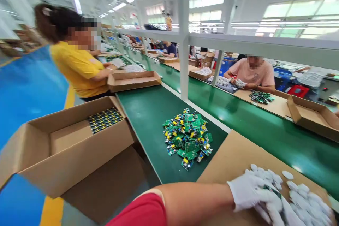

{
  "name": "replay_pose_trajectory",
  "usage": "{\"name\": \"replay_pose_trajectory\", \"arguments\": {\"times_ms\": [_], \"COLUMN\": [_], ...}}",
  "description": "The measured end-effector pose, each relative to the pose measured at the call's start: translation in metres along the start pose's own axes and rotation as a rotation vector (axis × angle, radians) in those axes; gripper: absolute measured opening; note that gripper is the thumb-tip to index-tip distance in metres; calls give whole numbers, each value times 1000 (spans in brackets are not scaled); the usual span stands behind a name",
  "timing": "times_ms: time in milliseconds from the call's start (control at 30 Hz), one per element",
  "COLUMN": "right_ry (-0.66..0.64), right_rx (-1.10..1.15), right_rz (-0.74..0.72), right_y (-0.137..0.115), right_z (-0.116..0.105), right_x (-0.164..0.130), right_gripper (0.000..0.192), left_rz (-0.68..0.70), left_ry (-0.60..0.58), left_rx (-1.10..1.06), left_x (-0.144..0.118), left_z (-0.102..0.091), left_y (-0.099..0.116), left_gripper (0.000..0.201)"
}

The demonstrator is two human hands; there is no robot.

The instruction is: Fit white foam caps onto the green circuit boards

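On cardboard (233, 159): 1 gloved hand (249, 190), 1 board (271, 190).

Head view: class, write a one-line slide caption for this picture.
A white-gloved left hand reaches into white plastic parts on cardboard beside a pile of green circuit boards on the green belt.

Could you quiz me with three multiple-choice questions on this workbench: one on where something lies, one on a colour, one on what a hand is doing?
1. Where is the pile of circuit boards?
A. on the green belt
B. inside the cardboard box
C. on the floor

2. What colour is the glove on the hand?
A. blue
B. white
C. yellow

3. What is the hand doing?
A. hanging free
B. resting on white plastic pieces
C. lifting the box

Answers: 1 A, the boards lie on the belt; 2 B, the glove is white; 3 B, the fingers lie among the pieces.
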State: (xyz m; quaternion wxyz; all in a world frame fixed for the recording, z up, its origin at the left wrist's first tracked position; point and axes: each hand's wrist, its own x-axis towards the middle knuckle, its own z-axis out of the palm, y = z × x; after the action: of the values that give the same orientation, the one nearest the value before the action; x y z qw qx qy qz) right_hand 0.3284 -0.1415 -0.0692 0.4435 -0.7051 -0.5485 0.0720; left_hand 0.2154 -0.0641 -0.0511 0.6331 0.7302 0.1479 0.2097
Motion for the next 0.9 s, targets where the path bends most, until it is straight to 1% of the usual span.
{"name": "replay_pose_trajectory", "arguments": {"times_ms": [33, 67, 100, 200, 233, 267, 333, 433, 533, 633, 733, 800, 900], "right_ry": [0, -16, -49, -191, -209, -227, -198, -195, -233, -220, -212, -175, -121], "right_rx": [-18, -17, 15, 277, 375, 407, 397, 377, 395, 398, 446, 431, 425], "right_rz": [30, 61, 88, 165, 187, 210, 217, 206, 219, 215, 202, 217, 278], "right_y": [-2, -4, -8, -19, -22, -25, -30, -36, -36, -33, -32, -33, -35], "right_z": [-9, -17, -22, -29, -30, -30, -31, -31, -30, -27, -25, -25, -25], "right_x": [-11, -20, -27, -30, -28, -26, -23, -24, -26, -28, -28, -27, -24], "right_gripper": [28, 35, 38, 47, 53, 52, 46, 38, 35, 36, 39, 37, 30], "left_rz": [-52, -110, -174, -343, -368, -374, -343, -277, -269, -307, -296, -267, -281], "left_ry": [33, 30, 3, -64, -88, -102, -130, -153, -105, -39, -23, -44, -81], "left_rx": [-87, -203, -322, -626, -694, -736, -743, -602, -508, -521, -531, -576, -723], "left_x": [-4, -7, -9, -10, -10, -10, -11, -13, -14, -14, -14, -15, -15], "left_z": [0, 0, 0, 1, 2, 3, 4, 3, 5, 9, 11, 11, 10], "left_y": [3, 5, 7, 10, 11, 12, 16, 25, 29, 26, 23, 22, 21], "left_gripper": [28, 28, 30, 35, 37, 39, 43, 41, 35, 36, 37, 40, 45]}}
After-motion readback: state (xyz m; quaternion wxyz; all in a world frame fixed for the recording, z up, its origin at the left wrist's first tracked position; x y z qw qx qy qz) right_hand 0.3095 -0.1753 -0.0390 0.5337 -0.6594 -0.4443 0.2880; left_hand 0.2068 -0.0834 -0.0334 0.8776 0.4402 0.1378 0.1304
